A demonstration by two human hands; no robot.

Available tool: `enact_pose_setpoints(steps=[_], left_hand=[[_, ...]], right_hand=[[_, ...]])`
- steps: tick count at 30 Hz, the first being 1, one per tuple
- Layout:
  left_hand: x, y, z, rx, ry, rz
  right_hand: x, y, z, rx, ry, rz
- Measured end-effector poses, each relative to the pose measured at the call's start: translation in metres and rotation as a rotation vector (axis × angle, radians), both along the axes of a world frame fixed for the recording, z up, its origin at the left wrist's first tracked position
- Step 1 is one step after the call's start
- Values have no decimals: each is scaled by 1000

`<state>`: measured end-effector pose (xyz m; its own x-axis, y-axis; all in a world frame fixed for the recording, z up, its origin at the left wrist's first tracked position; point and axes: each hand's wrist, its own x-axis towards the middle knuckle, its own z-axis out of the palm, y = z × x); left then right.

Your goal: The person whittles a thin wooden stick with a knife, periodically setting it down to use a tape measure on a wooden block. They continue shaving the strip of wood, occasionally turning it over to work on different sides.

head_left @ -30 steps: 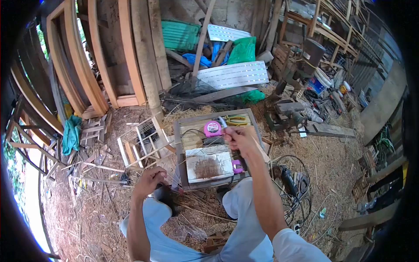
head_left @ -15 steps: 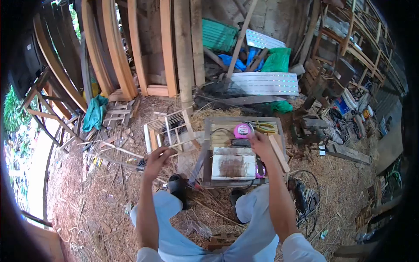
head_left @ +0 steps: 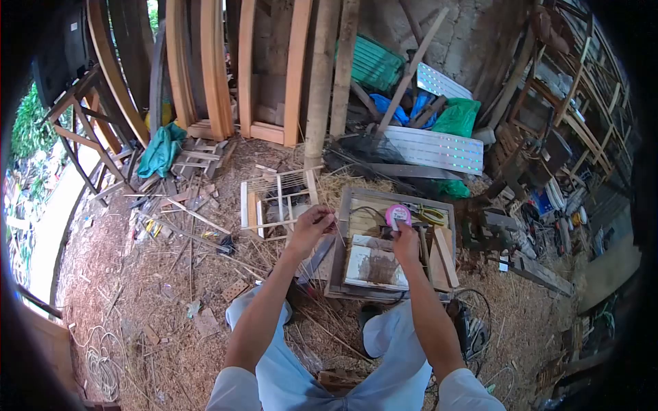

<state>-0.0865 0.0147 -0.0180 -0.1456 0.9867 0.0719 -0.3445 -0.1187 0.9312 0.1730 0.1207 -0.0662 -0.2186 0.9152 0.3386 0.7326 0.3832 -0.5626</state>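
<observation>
My left hand (head_left: 312, 231) is closed in a pinch near the left edge of a low worktable (head_left: 337, 267). A thin pale line shows at its fingertips; I cannot tell what it holds. My right hand (head_left: 406, 245) is closed over the table, its thumb and fingertips right at the lower edge of a pink tape measure (head_left: 397, 214). Something small and whitish shows at that thumb. Yellow-handled pliers (head_left: 432, 216) lie beside the tape measure. Below them rests a white block (head_left: 373, 267) with a brown stained patch. A wood strip (head_left: 445, 257) lies along the table's right side.
A small slatted wood frame (head_left: 279, 198) stands left of the table. Shavings and scraps cover the ground (head_left: 185, 274). A black cable (head_left: 488, 318) lies at the right. Behind are timber frames (head_left: 217, 75), a bamboo post (head_left: 321, 82) and pale panels (head_left: 433, 148).
The view has shifted left. My left hand has moved right, from beside the slatted frame to the table's edge. My right hand has come down and left, closer below the tape measure.
</observation>
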Motion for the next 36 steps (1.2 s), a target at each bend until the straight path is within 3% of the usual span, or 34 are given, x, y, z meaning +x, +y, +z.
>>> enact_pose_setpoints(steps=[4, 6, 7, 10, 11, 14, 18, 23, 25, 28, 31, 36], left_hand=[[9, 7, 4, -43, 44, -34], [12, 10, 1, -16, 124, -72], [16, 11, 3, -26, 126, -79], [22, 10, 11, -26, 84, -106], [24, 10, 14, -3, 72, -86], [23, 14, 12, 19, 65, -41], [32, 22, 2, 10, 138, 24], [24, 21, 13, 19, 55, 33], [6, 22, 19, 72, -99, 210], [-33, 17, 28, 158, -124, 356], [-39, 9, 30, 189, -149, 379], [1, 10, 29, 154, -42, 241]], right_hand=[[-25, -16, 19, -75, 126, 17], [-42, -30, 34, -411, 647, 76], [-45, -33, 27, -419, 651, 67], [-53, -49, 27, -136, 156, 119], [-54, -54, 35, -138, 162, 115], [-60, -51, 37, -199, 625, 262], [-65, -78, 54, -345, 364, 225], [-47, -62, 53, -311, 453, 244], [-33, -54, 45, -248, 600, 350], [-10, -45, 47, -313, 623, 297], [-9, -49, 69, -371, 712, 155], [-40, -66, 70, -273, 689, 257]])
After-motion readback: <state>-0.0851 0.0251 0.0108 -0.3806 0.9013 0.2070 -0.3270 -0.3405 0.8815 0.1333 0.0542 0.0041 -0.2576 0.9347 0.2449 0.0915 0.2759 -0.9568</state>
